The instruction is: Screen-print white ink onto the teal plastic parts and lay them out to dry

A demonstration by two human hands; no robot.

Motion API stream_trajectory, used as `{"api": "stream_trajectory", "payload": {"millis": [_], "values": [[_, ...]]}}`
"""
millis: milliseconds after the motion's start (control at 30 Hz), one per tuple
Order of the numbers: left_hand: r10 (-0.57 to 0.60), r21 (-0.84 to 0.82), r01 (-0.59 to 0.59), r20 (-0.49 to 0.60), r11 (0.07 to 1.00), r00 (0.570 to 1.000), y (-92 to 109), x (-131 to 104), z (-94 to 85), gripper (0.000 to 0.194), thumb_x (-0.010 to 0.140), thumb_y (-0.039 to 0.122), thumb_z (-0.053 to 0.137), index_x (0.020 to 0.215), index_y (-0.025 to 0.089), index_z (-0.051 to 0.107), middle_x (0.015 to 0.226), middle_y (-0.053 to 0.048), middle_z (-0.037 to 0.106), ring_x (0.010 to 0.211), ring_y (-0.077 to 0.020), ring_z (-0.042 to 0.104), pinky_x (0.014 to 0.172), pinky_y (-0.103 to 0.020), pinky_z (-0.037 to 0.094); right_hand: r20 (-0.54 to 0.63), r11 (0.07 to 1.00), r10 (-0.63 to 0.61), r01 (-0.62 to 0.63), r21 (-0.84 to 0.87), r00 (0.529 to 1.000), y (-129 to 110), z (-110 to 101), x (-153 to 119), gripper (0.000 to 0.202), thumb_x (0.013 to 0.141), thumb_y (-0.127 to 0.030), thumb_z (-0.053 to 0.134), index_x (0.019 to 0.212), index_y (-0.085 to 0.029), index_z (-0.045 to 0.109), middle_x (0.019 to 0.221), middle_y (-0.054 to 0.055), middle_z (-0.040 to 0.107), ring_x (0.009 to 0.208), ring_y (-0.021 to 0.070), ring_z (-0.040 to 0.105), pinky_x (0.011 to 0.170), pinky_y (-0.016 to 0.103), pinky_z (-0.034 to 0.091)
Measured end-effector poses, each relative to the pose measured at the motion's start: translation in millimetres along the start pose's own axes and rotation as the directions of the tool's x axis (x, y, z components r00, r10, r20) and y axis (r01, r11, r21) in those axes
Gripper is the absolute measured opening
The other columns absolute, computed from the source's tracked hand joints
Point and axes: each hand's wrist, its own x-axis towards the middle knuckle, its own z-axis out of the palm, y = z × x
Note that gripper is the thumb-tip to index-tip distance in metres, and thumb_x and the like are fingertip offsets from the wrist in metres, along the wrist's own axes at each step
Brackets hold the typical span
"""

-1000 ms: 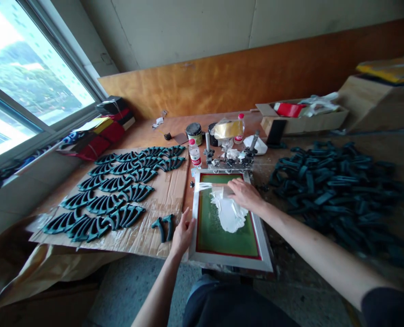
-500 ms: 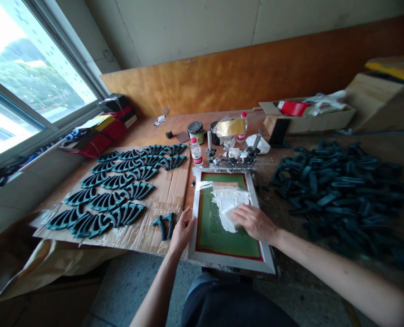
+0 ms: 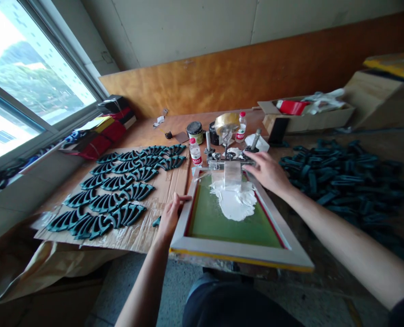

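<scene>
Here, lower centre, curled left hand [image 3: 171,211] grips likely rigid screen-printing frame [image 3: 236,251] by its rail [image 3: 183,221], the safest hold; right hand [image 3: 269,171] loosely spread, empty.

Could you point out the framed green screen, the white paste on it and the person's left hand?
Framed green screen [image 3: 234,234]: head view, bare green mesh.
White paste [image 3: 236,207]: head view, middle of the smear.
Left hand [image 3: 170,215]: head view, back of the hand.

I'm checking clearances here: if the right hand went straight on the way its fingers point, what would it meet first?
Probably the pale, flat, rectangular scraper, just ahead of the right hand; the silver metal clamp lies close, and depth is unclear.
</scene>
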Motion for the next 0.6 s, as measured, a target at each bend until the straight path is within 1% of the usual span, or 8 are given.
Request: {"api": "stream_trajectory", "payload": {"millis": [67,133,300,367,433,467,500,600], "values": [[0.103,-0.084,-0.106,-0.037,0.991,0.994,29.8,9.8,4.3,0.069,0.085,0.073,0.034,0.099,0.016,0.071,0.077,-0.005,0.07,0.067,-0.0169,0.062,0.059,-0.025,0.046,-0.032,0.994,0.111,-0.112,-0.01,0.993,25.6,-1.6,-14.2,0.037,0.095,-0.039,0.045,0.118,-0.016,0.062,0.1,0.011,0.061,0.082,0.021,0.06,0.077,0.034,0.048],[0.231,-0.186,-0.248,-0.11,0.951,0.967,56.5,25.5,11.7,0.066,0.087,0.071,0.035,0.098,0.015,0.068,0.085,-0.007,0.071,0.077,-0.0186,0.065,0.061,-0.026,0.048,0.1,0.987,0.161,-0.158,-0.042,0.982,40.8,10.7,-43.5,0.035,0.093,-0.043,0.046,0.099,-0.015,0.066,0.088,0.01,0.063,0.08,0.0222,0.06,0.074,0.033,0.048],[0.331,-0.285,-0.37,-0.179,0.884,0.927,84.5,52.8,28.7,0.062,0.089,0.067,0.036,0.109,0.014,0.061,0.09,-0.011,0.072,0.089,-0.0207,0.068,0.066,-0.027,0.051,0.41,0.994,0.013,0.032,-0.103,0.912,19.1,62.6,-121.8,0.028,0.085,-0.044,0.061,0.071,-0.019,0.058,0.085,0.007,0.062,0.082,0.022,0.061,0.073,0.031,0.046],[0.268,-0.296,-0.322,-0.21,0.899,0.94,66.5,41.1,40.0,0.062,0.089,0.067,0.037,0.118,0.016,0.057,0.094,-0.011,0.073,0.088,-0.0203,0.068,0.068,-0.028,0.052,0.422,0.99,0.047,0.014,-0.14,0.906,-2.6,71.3,-135.6,0.02,0.089,-0.032,0.058,0.074,-0.019,0.054,0.082,0.008,0.062,0.08,0.0214,0.062,0.07,0.03,0.046],[0.063,-0.298,-0.078,-0.058,0.951,0.996,32.0,14.5,58.6,0.068,0.084,0.07,0.043,0.12,0.015,0.059,0.096,-0.014,0.074,0.086,-0.0231,0.069,0.065,-0.03,0.053,0.366,0.985,0.137,-0.089,-0.147,0.92,-29.1,72.0,-142.4,0.016,0.093,-0.028,0.051,0.08,-0.019,0.052,0.076,0.006,0.062,0.07,0.0199,0.061,0.063,0.029,0.045],[-0.111,-0.252,0.133,0.099,0.959,0.989,11.4,-2.1,70.0,0.073,0.079,0.074,0.048,0.113,0.012,0.063,0.091,-0.016,0.074,0.082,-0.0258,0.07,0.061,-0.031,0.052,0.313,0.982,0.166,-0.129,-0.134,0.935,-44.3,71.0,-145.1,0.016,0.095,-0.028,0.048,0.083,-0.019,0.052,0.074,0.006,0.061,0.067,0.0197,0.06,0.061,0.029,0.044],[-0.27,-0.197,0.331,0.282,0.923,0.921,-9.4,-19.1,81.5,0.075,0.075,0.074,0.054,0.115,0.012,0.063,0.099,-0.019,0.073,0.089,-0.0296,0.07,0.061,-0.032,0.053,0.257,0.985,0.158,-0.135,-0.107,0.953,-60.2,69.8,-147.8,0.017,0.097,-0.029,0.045,0.084,-0.02,0.052,0.075,0.006,0.061,0.067,0.02,0.06,0.061,0.03,0.045],[-0.407,-0.313,0.504,0.327,0.805,0.853,-60.5,-56.0,103.0,0.069,0.073,0.073,0.057,0.109,0.014,0.063,0.109,-0.019,0.071,0.099,-0.03,0.068,0.063,-0.032,0.054,0.223,0.992,-0.116,0.104,0.066,0.968,-95.3,64.0,-155.3,0.017,0.098,-0.028,0.042,0.087,-0.021,0.053,0.085,0.007,0.063,0.081,0.021,0.061,0.071,0.032,0.047]]}}
